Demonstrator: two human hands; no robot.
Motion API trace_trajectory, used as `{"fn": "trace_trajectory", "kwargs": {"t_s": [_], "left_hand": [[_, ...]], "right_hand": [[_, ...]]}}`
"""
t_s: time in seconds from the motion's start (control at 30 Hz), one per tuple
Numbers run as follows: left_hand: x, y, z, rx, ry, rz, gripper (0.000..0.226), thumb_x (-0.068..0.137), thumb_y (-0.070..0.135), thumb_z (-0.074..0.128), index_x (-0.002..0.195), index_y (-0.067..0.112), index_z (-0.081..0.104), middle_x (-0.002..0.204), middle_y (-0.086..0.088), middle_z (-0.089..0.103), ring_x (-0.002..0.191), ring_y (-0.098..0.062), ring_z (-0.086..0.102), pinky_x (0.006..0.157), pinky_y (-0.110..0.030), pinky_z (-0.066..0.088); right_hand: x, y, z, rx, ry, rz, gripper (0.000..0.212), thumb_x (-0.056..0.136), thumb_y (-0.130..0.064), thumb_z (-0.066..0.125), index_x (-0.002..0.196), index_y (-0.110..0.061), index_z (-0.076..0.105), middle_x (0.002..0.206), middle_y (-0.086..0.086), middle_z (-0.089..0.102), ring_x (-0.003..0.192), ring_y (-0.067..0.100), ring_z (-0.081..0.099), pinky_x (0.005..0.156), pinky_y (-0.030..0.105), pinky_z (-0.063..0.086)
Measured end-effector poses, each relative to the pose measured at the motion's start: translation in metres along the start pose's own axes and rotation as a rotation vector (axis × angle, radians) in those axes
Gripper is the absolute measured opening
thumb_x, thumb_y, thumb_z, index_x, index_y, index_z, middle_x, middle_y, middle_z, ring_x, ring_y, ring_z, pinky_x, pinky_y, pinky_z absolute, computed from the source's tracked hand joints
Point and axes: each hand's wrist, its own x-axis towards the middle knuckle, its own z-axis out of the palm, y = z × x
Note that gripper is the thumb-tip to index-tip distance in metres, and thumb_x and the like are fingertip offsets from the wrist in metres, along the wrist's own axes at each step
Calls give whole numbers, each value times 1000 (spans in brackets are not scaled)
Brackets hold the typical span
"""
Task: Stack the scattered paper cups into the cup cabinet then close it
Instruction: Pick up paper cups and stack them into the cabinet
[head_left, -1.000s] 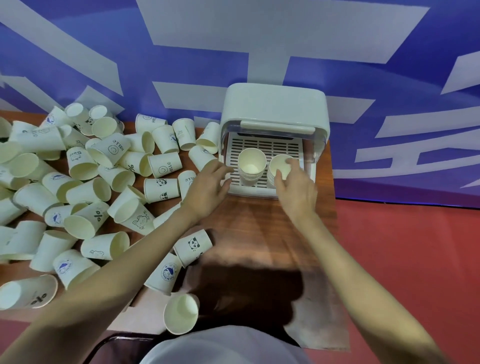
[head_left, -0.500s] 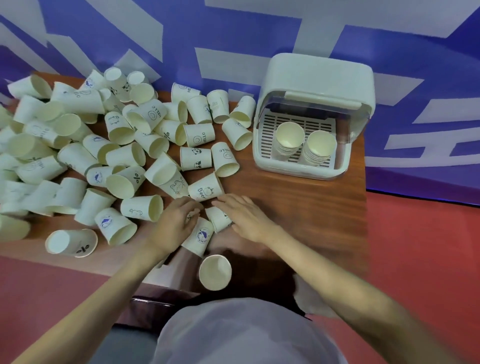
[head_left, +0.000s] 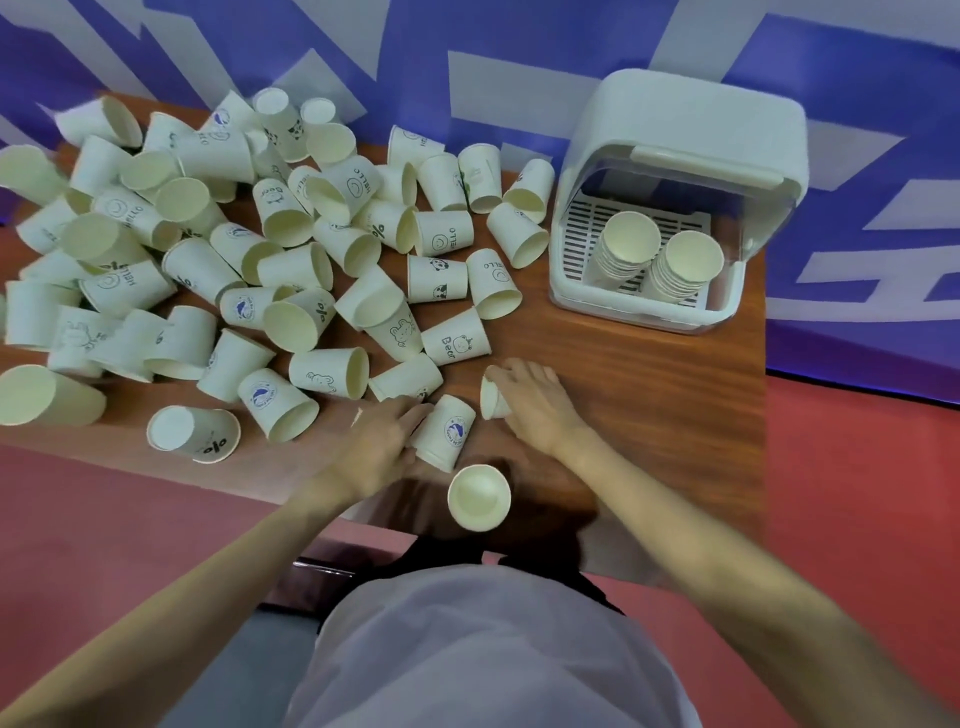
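**Both hands reach for the nearest loose cups**

Head view: the left hand (head_left: 375, 451) lies against the side of a fallen cup with a blue logo (head_left: 445, 432), fingers rather straight; whether the thumb closes around it I cannot tell, because the hand hides that side. The right hand (head_left: 530, 404) curls over a small cup (head_left: 491, 399) lying just to the right, gripping it from above. I think these two were chosen because they lie nearest. One more cup (head_left: 479, 497) stands at the near table edge, mouth up.

The cup cabinet (head_left: 691, 130) stands at the far right of the wooden table (head_left: 675, 415), its lid raised so cups can go in. Inside are two stacks (head_left: 660, 260), side by side. Many scattered cups (head_left: 291, 291) cover the left side, so much work remains.
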Motion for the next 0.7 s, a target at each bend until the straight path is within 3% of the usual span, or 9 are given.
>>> {"fn": "trace_trajectory", "kwargs": {"t_s": [0.1,0.2,0.37,0.43,0.53,0.7], "left_hand": [[3,-3,3,-32,32,0,48,69,5,69,116,4,61,108,-16,64,92,-36,63,75,-39,54],[6,1,0,-71,114,-2,32,77,4,67,109,3,63,100,-15,65,85,-35,63,68,-39,53],[22,11,-5,-79,246,38,22,84,15,56,100,2,65,94,-15,65,82,-35,63,67,-38,52],[33,19,-11,-85,289,49,24,84,17,51,97,2,66,90,-15,65,81,-36,62,65,-40,52],[52,35,-24,-83,353,66,18,82,4,59,97,2,68,89,-16,65,81,-36,61,64,-41,51],[91,69,-51,-141,436,118,19,85,6,61,101,8,70,88,-12,65,78,-31,60,64,-35,47]], "right_hand": [[-11,8,-5,22,35,101,44,85,-20,66,123,-13,46,128,10,43,112,30,48,94,38,35],[-25,18,-8,28,68,227,35,92,-32,58,116,-8,51,124,14,44,107,32,51,92,40,38],[-47,31,-14,65,133,365,29,100,-27,43,115,-3,52,121,20,46,108,40,49,89,44,40],[-55,38,-17,115,171,385,26,99,-25,47,111,-4,56,122,20,44,110,41,48,90,45,43],[-67,48,-22,247,280,409,21,94,-22,57,97,-3,66,126,18,39,114,39,45,93,42,45],[-78,64,-41,286,482,377,13,89,-14,64,88,-3,69,123,20,36,101,34,47,91,46,47]]}}
